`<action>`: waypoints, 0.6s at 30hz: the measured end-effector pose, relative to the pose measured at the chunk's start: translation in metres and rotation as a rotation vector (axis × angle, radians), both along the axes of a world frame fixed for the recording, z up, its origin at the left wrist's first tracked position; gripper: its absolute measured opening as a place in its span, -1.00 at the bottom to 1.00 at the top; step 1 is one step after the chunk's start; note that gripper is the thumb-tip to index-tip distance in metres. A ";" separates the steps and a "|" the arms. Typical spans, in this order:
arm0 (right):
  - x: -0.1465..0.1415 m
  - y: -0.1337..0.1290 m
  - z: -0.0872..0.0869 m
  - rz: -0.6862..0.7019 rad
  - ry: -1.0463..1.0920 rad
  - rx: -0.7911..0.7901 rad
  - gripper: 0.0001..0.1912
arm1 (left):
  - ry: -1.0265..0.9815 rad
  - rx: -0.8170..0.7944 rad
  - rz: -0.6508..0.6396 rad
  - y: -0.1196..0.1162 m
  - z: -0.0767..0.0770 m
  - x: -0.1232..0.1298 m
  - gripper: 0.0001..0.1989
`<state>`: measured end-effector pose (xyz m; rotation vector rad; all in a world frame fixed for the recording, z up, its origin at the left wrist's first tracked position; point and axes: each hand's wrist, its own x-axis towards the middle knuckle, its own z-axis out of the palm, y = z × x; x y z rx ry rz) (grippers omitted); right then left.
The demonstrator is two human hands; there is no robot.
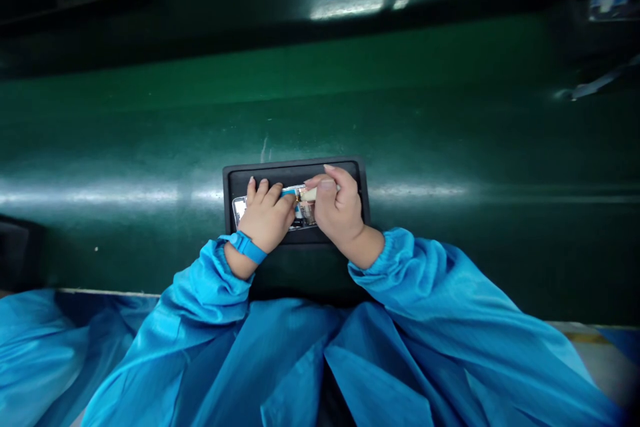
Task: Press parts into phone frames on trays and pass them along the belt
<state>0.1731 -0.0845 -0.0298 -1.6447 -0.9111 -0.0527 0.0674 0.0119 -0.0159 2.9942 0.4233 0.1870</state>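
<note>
- The hands are seen close together over the middle of the work, and they are not touching each other. The left hand [265, 217] is laid over the phone-shaped device [306, 212], with its fingers [260, 192] curved down, but a firm clamping on the device cannot be confirmed.
- The right hand [340, 203] is closed in a pinch, and a small pale piece [309, 195] is held between its thumb and fingers. The exact kind of this piece cannot be told.
- A blue strip [289, 191] is seen on the device, just beside the left fingertips and near the pale piece.
- The device is lying flat inside a black tray [295, 167], with its long side along the bench. Its top is partly covered by the hands, and small inner parts are seen, but they are too small to be named.
- The tray is placed on the green bench [350, 113], near the front edge and around the middle of that edge.
- A blue wrist strap [245, 247] is worn on the left wrist, and both arms are covered by blue gathered sleeves [400, 273].
- A dark object [15, 253] is seen at the left end of the bench, and a blurred metal piece [595, 83] is seen toward the far right.
</note>
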 end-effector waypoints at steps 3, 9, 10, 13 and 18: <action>0.000 -0.001 -0.001 0.010 0.011 -0.012 -0.77 | 0.015 -0.031 0.005 0.000 0.000 0.000 -0.75; 0.001 -0.001 0.011 0.051 -0.119 -0.140 -0.79 | 0.017 -0.067 0.007 0.001 -0.001 -0.001 -0.74; 0.001 0.001 0.014 0.077 -0.184 -0.190 -0.77 | 0.019 -0.069 0.004 0.002 -0.001 -0.001 -0.74; -0.002 0.007 0.023 0.155 -0.378 -0.333 -0.67 | 0.039 -0.073 0.000 0.003 -0.004 -0.003 -0.72; -0.006 0.016 0.022 0.194 -0.470 -0.457 -0.63 | 0.065 -0.074 0.006 0.004 -0.007 -0.003 -0.66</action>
